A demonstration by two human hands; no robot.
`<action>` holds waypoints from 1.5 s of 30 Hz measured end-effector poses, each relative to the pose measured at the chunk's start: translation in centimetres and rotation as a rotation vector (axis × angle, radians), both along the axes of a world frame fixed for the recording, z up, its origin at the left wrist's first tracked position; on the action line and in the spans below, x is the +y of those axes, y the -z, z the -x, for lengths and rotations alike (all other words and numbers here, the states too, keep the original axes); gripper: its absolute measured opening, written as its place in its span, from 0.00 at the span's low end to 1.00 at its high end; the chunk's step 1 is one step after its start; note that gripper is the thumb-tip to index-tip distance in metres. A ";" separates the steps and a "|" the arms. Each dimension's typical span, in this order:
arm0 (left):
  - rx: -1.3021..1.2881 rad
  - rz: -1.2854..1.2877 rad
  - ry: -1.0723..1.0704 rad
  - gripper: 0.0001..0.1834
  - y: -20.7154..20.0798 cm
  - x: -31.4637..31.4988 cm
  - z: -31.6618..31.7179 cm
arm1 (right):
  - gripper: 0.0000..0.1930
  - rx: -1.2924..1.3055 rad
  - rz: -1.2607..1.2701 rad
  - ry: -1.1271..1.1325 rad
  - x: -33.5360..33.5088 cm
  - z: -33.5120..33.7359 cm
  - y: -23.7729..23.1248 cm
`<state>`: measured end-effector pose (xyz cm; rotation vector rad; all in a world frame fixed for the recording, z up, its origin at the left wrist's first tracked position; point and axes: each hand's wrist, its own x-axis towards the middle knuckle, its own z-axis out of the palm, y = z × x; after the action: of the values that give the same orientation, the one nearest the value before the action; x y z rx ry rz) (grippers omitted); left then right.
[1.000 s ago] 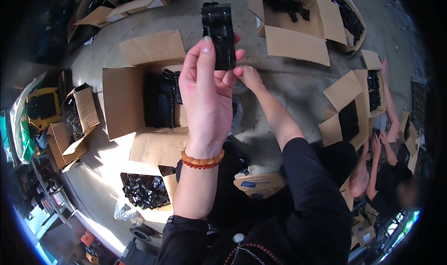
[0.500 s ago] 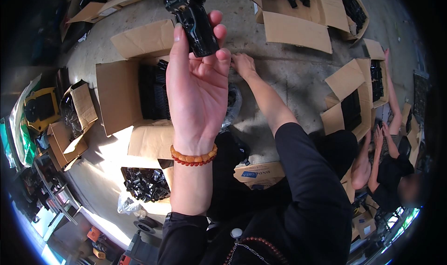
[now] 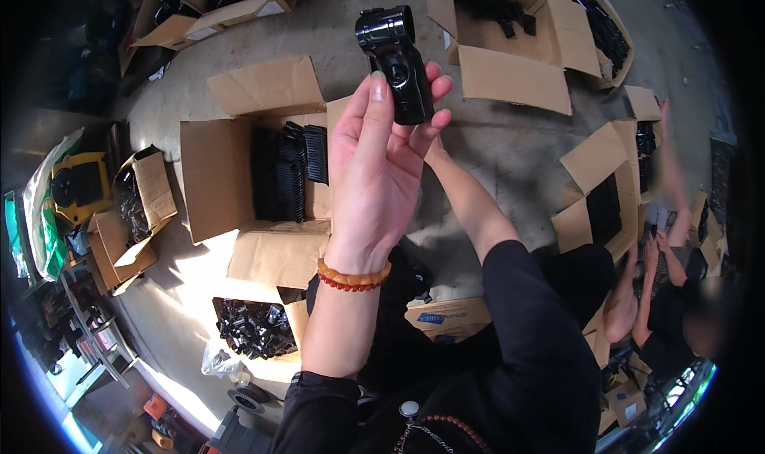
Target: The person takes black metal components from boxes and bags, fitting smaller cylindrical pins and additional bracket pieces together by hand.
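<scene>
My left hand (image 3: pixel 378 167) is raised, with its palm toward me and a bead bracelet at the wrist. Its thumb and fingers grip a glossy black plastic part (image 3: pixel 405 79). That part has a broad, ring-like upper end and a flatter body with a small round recess. Behind the left hand, my right hand (image 3: pixel 435 145) shows only a sliver near the wrist; its fingers are hidden, so I cannot see whether it holds anything. Just left of my raised hand, an open cardboard box (image 3: pixel 213 179) contains stacked black ribbed parts (image 3: pixel 288 167).
A smaller box of loose glossy black parts (image 3: pixel 253 326) stands at lower left, beside a clear plastic bag (image 3: pixel 219 362). Open cartons (image 3: pixel 518 79) lie at the far right. Another person (image 3: pixel 669 302) sits at the right among boxes. A yellow-framed item (image 3: pixel 81 187) is at left.
My left hand and the black part have shifted right and slightly down in view, and the part's ring-like end now shows fully. My right hand's fingers, visible before, are now covered by the left hand.
</scene>
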<state>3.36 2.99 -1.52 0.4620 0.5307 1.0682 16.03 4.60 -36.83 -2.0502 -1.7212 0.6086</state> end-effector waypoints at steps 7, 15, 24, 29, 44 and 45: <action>-0.002 -0.088 0.246 0.20 -1.1 -1.5 -1.9 | 0.13 0.613 -0.278 0.101 -2.9 -6.8 -13.7; 0.019 -0.136 0.675 0.18 -2.9 -6.4 -6.0 | 0.12 0.778 -0.355 0.272 -15.4 -17.3 -33.9; 0.220 -0.276 0.995 0.21 -3.3 -13.7 -9.8 | 0.12 0.336 -0.705 -0.112 -27.4 -15.6 -41.6; 0.311 -0.336 1.095 0.23 -4.2 -15.5 -10.7 | 0.12 0.273 -0.605 -0.184 -28.8 -16.8 -40.2; 0.332 -0.385 1.138 0.26 -4.7 -16.4 -12.0 | 0.12 0.475 -0.527 -0.171 -30.5 -18.1 -39.8; 0.335 -0.385 1.136 0.25 -4.8 -16.3 -11.9 | 0.12 0.491 -0.507 -0.172 -30.6 -18.1 -39.8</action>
<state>15.29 -13.34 3.27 1.1206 0.2593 -0.0232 34.15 -25.95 2.92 -1.2888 -1.5583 0.5896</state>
